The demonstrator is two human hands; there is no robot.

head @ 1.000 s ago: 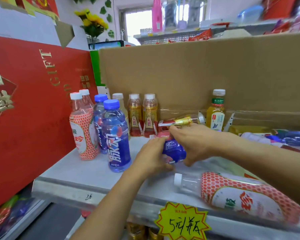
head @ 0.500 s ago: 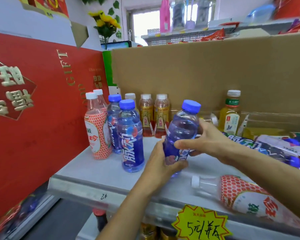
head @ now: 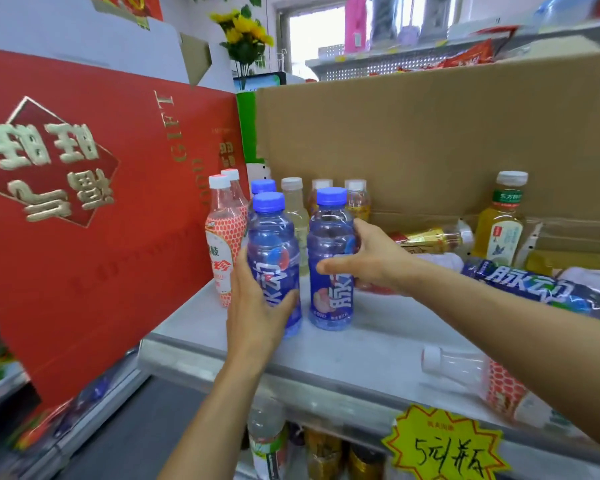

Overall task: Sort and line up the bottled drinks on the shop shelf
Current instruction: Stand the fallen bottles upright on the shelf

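Observation:
Two blue-capped blue bottles stand side by side near the front of the grey shelf (head: 361,344). My left hand (head: 257,306) grips the left blue bottle (head: 274,251) low on its body. My right hand (head: 371,258) holds the right blue bottle (head: 329,258) round its middle, and that bottle stands upright on the shelf. Behind them stand another blue bottle (head: 263,187), a red-patterned bottle (head: 224,237) and several yellow drinks (head: 357,202). To the right, a blue bottle (head: 534,285) and a red-patterned bottle (head: 482,379) lie on their sides.
A big red gift box (head: 101,220) walls off the shelf's left side. Brown cardboard (head: 430,140) closes the back. An upright yellow tea bottle (head: 499,230) and a lying gold bottle (head: 430,239) sit at the right rear. A yellow price tag (head: 444,448) hangs on the shelf edge.
The blue bottle went from lying under both hands to upright, then left beside the front blue bottle. My left hand moved off it onto that front bottle.

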